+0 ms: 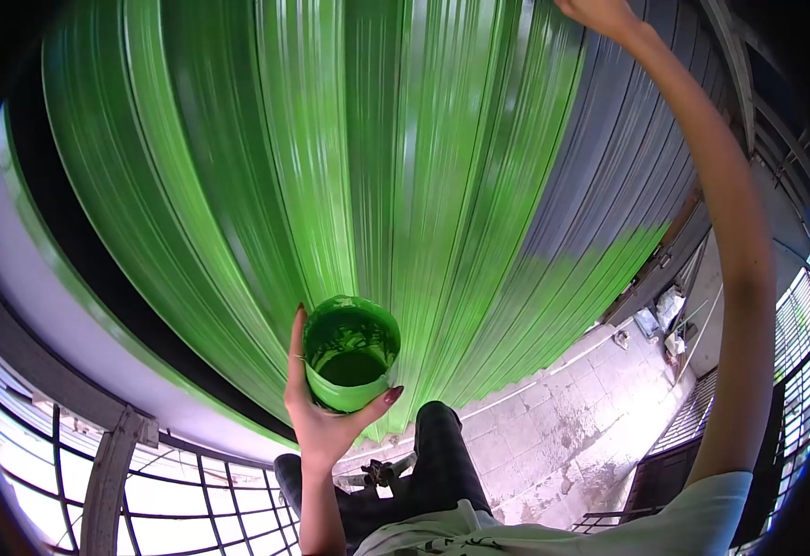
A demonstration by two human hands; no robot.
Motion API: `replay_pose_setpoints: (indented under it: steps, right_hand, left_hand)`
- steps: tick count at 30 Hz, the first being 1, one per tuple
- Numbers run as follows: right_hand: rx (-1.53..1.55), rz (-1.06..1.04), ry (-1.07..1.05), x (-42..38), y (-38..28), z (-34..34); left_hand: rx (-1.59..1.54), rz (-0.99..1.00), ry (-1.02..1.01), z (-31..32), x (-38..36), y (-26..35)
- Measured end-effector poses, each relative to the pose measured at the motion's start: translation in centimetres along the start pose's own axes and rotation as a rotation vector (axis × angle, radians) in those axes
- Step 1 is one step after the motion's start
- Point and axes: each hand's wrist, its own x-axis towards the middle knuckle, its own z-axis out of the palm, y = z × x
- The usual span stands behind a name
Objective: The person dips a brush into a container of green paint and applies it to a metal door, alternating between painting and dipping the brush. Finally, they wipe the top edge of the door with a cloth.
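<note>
My left hand (317,422) is wrapped round a tub (377,394) with green paint smeared over its rim and walls. Dark green paint (349,366) lies in the bottom of it. My right arm reaches far up along the right side, and my right hand (601,14) is cut by the top edge of the view. Its fingers look curled, but whatever they hold is out of sight. Close by stands a ribbed metal sheet (423,167), mostly coated in glossy green. A grey-blue uncoated area (609,139) runs down its right side, below my right hand.
My legs (437,454) are beneath me, above a pale tiled floor (553,417) with stains. Window grilles (173,505) stand at lower left, with a post (108,482) before them. Bags and small items (669,320) lie at the right wall.
</note>
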Motion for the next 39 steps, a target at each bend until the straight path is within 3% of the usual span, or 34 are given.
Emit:
replay_pose_setpoints:
  steps: [6, 16, 22, 28, 32, 35, 36, 39]
  right_hand:
    - [0.043, -0.036, 0.008, -1.2, -0.8, 1.4]
    - [0.191, -0.066, 0.049, -2.2, -2.4, 1.0]
    - [0.291, -0.017, -0.144, -1.9, -2.5, 0.7]
    - [0.601, 0.098, 0.085, -0.9, -2.8, 0.4]
    - [0.497, 0.179, 0.036, 1.9, 0.6, 0.0]
    - [0.377, 0.243, 0.164, 4.0, 2.9, -2.7]
    - [0.351, 0.299, 0.195, 4.5, 3.1, -4.0]
    - [0.295, 0.213, 0.365, 5.7, 5.3, -2.2]
  left_hand:
    - [0.0, -0.105, 0.033, -1.0, -1.5, 0.1]
    - [0.001, -0.06, 0.027, -1.4, -2.0, 0.6]
    - [-0.044, -0.019, 0.001, -1.3, -1.9, 0.2]
    - [-0.065, 0.05, -0.029, -1.2, -1.1, -0.8]
    - [-0.116, 0.052, -0.073, -0.5, -0.6, -1.2]
    - [-0.199, 0.026, -0.086, 0.1, -0.5, -3.0]
    - [-0.069, 0.059, -0.17, -0.4, -0.6, -2.7]
    - [-0.081, 0.062, -0.145, 1.0, 0.4, -3.0]
